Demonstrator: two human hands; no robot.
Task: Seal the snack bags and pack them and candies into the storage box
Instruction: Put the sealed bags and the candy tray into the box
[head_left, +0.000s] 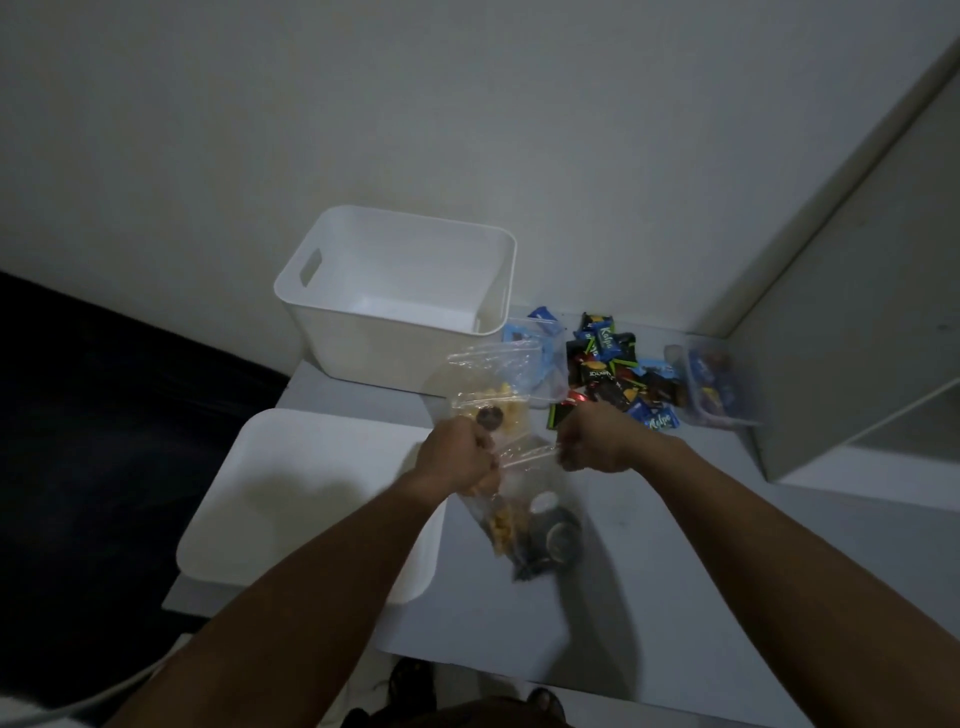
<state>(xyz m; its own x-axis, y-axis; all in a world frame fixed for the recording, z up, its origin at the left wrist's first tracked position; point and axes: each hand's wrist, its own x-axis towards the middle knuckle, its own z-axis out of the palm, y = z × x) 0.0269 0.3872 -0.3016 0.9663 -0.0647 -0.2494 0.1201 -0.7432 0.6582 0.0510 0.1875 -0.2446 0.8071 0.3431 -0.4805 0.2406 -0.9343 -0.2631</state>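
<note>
Dim rm, white table (649, 561), plain wall (467, 104)

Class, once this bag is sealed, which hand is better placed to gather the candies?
Right. The right hand is beside the candies; the left hand is farther off, across the bag.

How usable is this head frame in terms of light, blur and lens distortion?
Head view: dim overall, with the left edge almost black; wide-angle bending shows in the slanted wall edges; the clear snack bag is smeared by motion below the left hand and right hand; the storage box and candies are sharper, with some wrapper print legible.
</note>
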